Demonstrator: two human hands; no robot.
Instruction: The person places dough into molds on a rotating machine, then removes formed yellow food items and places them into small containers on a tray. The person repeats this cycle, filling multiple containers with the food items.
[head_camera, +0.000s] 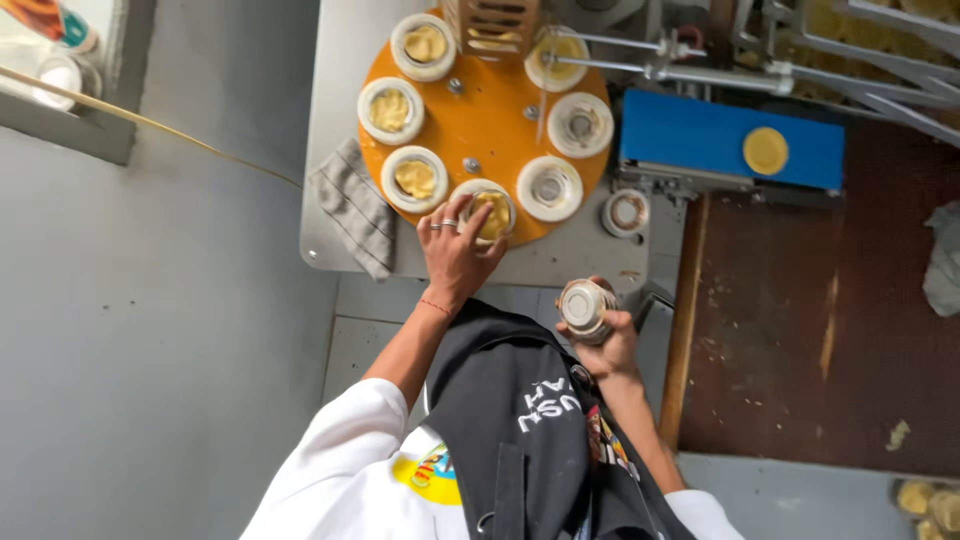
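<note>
Head view shows the left hand with its grip closed over the dough-filled mould at the six o'clock seat of the orange turntable, fingers spread across the rim, seemingly to press it flat into its seat. That arm runs straight out from the white sleeve, wrist level. The right hand hangs back near the apron, at about four o'clock from the disc, its grip wrapped round a small stack of empty metal moulds, tilted toward the camera, elbow bent. Round the turntable, seats from seven to twelve o'clock hold dough; those at two and four o'clock look empty. A striped cloth lies on the table at eight o'clock.
</note>
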